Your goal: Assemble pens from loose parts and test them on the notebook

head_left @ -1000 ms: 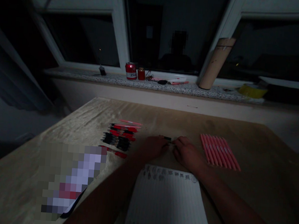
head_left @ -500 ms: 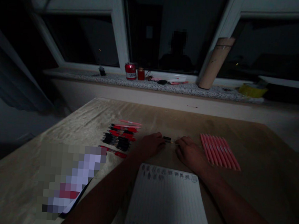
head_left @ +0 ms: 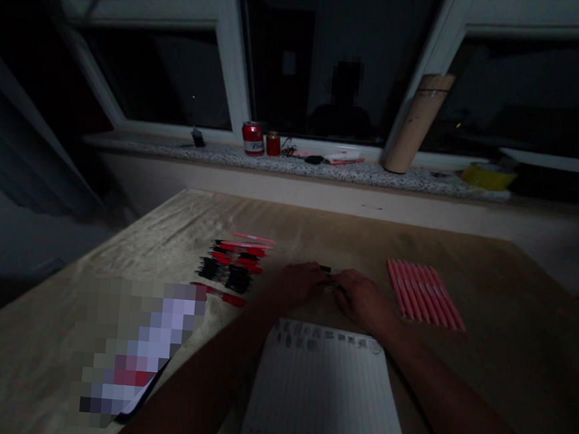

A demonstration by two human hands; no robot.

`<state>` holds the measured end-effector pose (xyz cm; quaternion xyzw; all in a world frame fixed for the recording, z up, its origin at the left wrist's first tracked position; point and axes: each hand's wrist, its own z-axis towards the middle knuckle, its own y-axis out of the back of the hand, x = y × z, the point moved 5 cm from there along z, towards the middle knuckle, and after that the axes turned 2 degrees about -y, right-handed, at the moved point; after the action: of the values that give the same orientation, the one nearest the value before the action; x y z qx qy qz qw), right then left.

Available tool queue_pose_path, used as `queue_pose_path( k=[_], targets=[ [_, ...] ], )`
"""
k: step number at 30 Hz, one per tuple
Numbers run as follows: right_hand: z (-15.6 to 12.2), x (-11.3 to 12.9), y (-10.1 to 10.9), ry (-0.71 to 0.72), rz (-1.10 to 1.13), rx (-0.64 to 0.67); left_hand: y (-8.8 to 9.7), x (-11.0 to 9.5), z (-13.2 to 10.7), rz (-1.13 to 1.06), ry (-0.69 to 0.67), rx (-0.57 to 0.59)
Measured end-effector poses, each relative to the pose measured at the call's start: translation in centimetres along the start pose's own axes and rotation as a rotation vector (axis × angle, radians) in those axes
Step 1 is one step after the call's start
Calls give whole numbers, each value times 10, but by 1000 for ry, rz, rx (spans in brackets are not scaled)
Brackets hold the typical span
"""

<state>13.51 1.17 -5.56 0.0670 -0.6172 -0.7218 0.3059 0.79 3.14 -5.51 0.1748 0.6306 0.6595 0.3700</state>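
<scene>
Above the notebook point(head_left: 326, 387), my left hand point(head_left: 304, 282) and my right hand point(head_left: 363, 298) come together with bent, closed fingers. Thin dark pen parts point(head_left: 331, 284) show between their fingertips, too dim to make out fully. A short black pen piece point(head_left: 325, 268) lies just beyond the left fingertips. Left of my left hand is a pile of black and red pens point(head_left: 230, 266), with a pink pen point(head_left: 252, 237) at its far side. To the right of my right hand, several pink pens point(head_left: 426, 295) lie in a neat row.
A phone point(head_left: 159, 347), blurred out, lies at the left front of the table point(head_left: 130, 264). On the stone sill point(head_left: 214, 154) stand a red can point(head_left: 253, 138), a small red jar point(head_left: 273, 144), a tall tan cylinder point(head_left: 420, 123) and a yellow tape roll point(head_left: 489, 176).
My hands have moved closer together, so their fingertips nearly meet. The gap that showed a thin yellowish piece between them has narrowed. The pen pile and the pink row stay put.
</scene>
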Motion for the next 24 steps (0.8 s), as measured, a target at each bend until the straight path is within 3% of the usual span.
queue_pose_path(
  k=[9,17,24],
  targets=[
    [1,-11,0,-59,-54,-27,5,28,-4,74,80,11],
    [3,-11,-3,-106,-74,-31,0,29,-5,87,49,-19],
    [-9,-21,13,-163,-46,-72,2,30,-7,47,52,-51]
  ],
)
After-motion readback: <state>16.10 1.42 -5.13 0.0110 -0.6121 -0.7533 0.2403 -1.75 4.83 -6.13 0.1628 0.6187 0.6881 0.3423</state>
